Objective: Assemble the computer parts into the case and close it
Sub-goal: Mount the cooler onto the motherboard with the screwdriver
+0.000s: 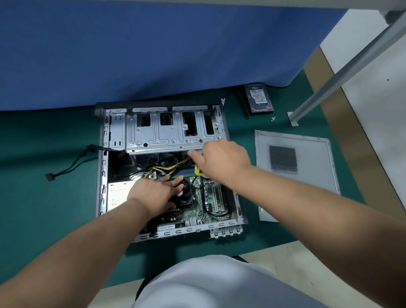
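The open computer case (102, 172) lies flat on a green mat, with its metal drive cage (156, 133) at the far end and the motherboard (195, 211) near me. My left hand (152, 193) rests with spread fingers on the black CPU fan (186, 195), its fingertips beside the memory slots. My right hand (220, 159) hovers at the cage's near right corner, fingers curled around a yellow-handled tool (198, 171) that is mostly hidden under the palm. A hard drive (260, 99) and the grey side panel (312, 182) lie outside the case on the right.
Yellow power wires (166, 167) cross the case under the cage. A black cable (66, 168) trails out to the left. Small screws (272, 119) lie near a metal table leg (328, 82). Blue cloth (155, 47) hangs behind the case.
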